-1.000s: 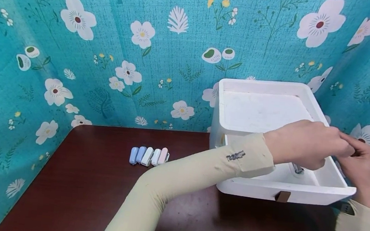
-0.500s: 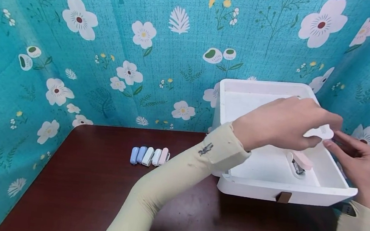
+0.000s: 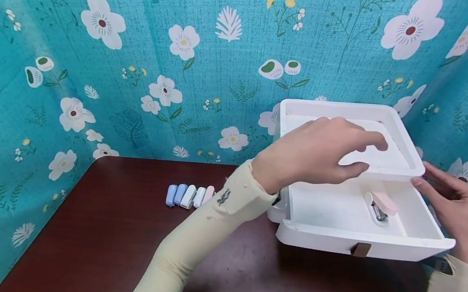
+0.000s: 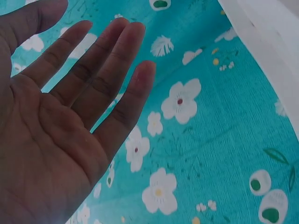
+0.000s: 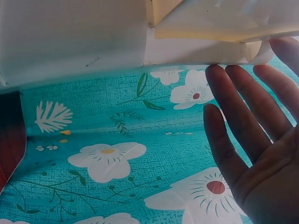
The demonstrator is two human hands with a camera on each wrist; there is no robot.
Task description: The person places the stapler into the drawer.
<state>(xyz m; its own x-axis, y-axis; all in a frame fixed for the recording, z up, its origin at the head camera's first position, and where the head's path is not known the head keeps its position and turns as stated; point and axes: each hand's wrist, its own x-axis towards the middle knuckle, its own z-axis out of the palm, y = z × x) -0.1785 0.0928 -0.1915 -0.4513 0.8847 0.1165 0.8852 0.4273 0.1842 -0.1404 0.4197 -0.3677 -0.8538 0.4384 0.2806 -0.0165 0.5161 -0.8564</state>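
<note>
A white storage box with a shallow tray top stands at the right of the table, its drawer pulled out. Inside the drawer lies a small pink and white stapler with a metal part showing. My left hand hovers over the front of the tray top, fingers spread and holding nothing; its bare palm fills the left of the left wrist view. At the box's right front corner my right hand touches the side with straight fingertips; its fingers reach along the box's side in the right wrist view.
Several small staplers in blue, white and pink stand in a row on the dark red-brown table. A brown pull tab hangs on the drawer front. Teal floral curtain closes in the back and sides.
My left hand has moved left from beside my right hand to over the tray top, its fingers opening out. The stapler in the drawer has come into fuller view. My right hand stays at the corner.
</note>
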